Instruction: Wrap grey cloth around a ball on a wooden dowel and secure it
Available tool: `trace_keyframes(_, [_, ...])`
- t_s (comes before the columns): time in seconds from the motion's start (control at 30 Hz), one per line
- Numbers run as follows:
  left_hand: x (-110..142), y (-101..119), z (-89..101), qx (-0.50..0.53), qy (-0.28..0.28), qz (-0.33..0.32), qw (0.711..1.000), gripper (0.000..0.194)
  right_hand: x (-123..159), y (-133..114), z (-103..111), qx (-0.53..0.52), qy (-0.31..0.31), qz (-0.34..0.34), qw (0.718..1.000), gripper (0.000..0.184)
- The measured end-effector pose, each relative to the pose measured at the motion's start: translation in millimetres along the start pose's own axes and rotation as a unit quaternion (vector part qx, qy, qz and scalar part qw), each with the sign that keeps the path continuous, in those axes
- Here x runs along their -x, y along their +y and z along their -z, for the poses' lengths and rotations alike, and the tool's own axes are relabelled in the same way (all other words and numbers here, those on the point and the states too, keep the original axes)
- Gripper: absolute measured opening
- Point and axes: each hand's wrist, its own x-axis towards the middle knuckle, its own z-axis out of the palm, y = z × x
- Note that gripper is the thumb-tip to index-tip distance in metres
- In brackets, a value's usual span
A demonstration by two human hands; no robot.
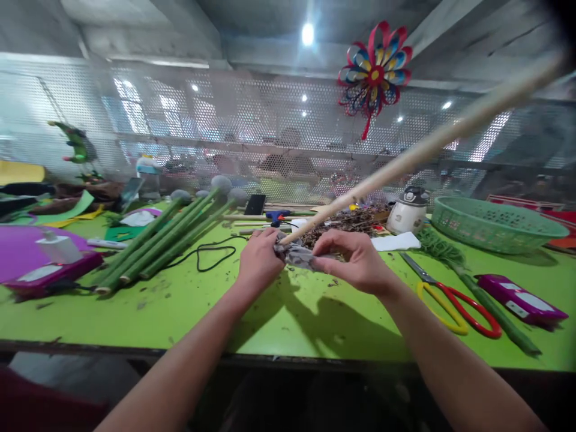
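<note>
A long pale wooden stick (405,161) slants up to the right, its lower end in crumpled grey cloth-like material (299,257) just above the green table. My left hand (262,259) is closed round the grey material at the stick's lower end; its fingertips are partly hidden. From the other side, my right hand (355,259) pinches the free edge of the grey material between thumb and fingers. Behind my hands lies a blue glue gun (276,216), beside a heap of dried brown plant bits (355,221).
Green-wrapped rods (168,237) with grey round heads lie at left, near a purple power strip (54,273) and a black cable (216,247). Scissors (450,300), a green stem (499,312), another purple power strip (519,298) and a green basket (499,231) are at right.
</note>
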Motion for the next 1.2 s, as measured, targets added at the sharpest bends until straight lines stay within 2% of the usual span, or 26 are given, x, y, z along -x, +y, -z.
trace_keyframes(0.1, [1.7, -1.0, -3.2, -0.012, 0.016, -0.005, 1.0, 0.025, -2.8, 9.5, 4.4, -0.075, 0.125, -0.027, 0.989, 0.017])
trace_keyframes(0.13, [1.7, -1.6, -4.6, -0.011, 0.012, -0.003, 1.0, 0.025, -4.5, 13.5, 4.0, -0.079, 0.149, -0.037, 0.985, 0.019])
trace_keyframes(0.2, [1.3, -2.8, -7.4, -0.003, 0.001, -0.003, 1.0, 0.026, -7.7, 20.8, -1.8, -0.056, 0.123, -0.058, 0.989, 0.017])
trace_keyframes(0.33, [0.6, -4.8, -10.3, 0.006, 0.002, -0.015, 1.0, 0.026, -10.5, 29.4, -28.0, -0.028, -0.015, -0.127, 0.991, 0.028])
trace_keyframes(0.4, [1.1, -6.1, -10.6, -0.01, 0.018, -0.018, 1.0, 0.024, -9.3, 31.1, -39.7, -0.017, -0.019, -0.16, 0.987, 0.024])
trace_keyframes(0.47, [1.9, -7.8, -10.8, -0.036, 0.036, -0.018, 0.999, 0.024, -6.7, 31.1, -45.6, 0.022, 0.027, -0.155, 0.987, 0.016])
trace_keyframes(0.53, [2.7, -9.8, -11.1, -0.06, 0.046, -0.015, 0.997, 0.024, -3.5, 29.6, -46.7, 0.086, 0.092, -0.084, 0.988, 0.01])
trace_keyframes(0.6, [3.0, -12.1, -11.5, -0.068, 0.048, -0.007, 0.997, 0.023, -0.4, 27.0, -46.3, 0.152, 0.122, 0.034, 0.98, 0.004])
trace_keyframes(0.7, [2.3, -16.0, -11.9, -0.053, 0.032, 0.0, 0.998, 0.022, 3.2, 21.8, -49.6, 0.198, 0.071, 0.182, 0.961, 0.012])
trace_keyframes(0.77, [1.1, -18.6, -12.0, -0.031, 0.021, 0.006, 0.999, 0.024, 5.0, 17.4, -54.3, 0.184, 0.02, 0.232, 0.955, 0.017])
trace_keyframes(0.83, [-0.2, -21.0, -12.3, -0.003, 0.019, 0.013, 1.0, 0.027, 6.8, 11.8, -58.7, 0.131, -0.02, 0.245, 0.961, 0.019])
trace_keyframes(0.93, [-2.0, -24.2, -13.1, 0.046, 0.011, 0.015, 0.999, 0.029, 9.8, 2.9, -60.5, -0.022, -0.096, 0.167, 0.981, 0.019])
trace_keyframes(1.0, [-3.2, -26.1, -14.2, 0.091, 0.001, 0.029, 0.995, 0.027, 10.9, -0.4, -57.5, -0.133, -0.146, 0.083, 0.977, 0.021])
trace_keyframes(1.03, [-3.9, -27.0, -14.9, 0.118, -0.005, 0.048, 0.992, 0.026, 10.6, -0.3, -54.9, -0.179, -0.147, 0.042, 0.972, 0.021])
trace_keyframes(1.1, [-5.4, -28.2, -17.0, 0.169, -0.016, 0.091, 0.981, 0.026, 8.0, 4.0, -48.0, -0.234, -0.081, -0.014, 0.969, 0.018])
trace_keyframes(1.2, [-8.1, -28.2, -20.7, 0.21, -0.031, 0.128, 0.969, 0.026, -0.2, 18.3, -35.7, -0.213, 0.076, -0.053, 0.973, 0.013])
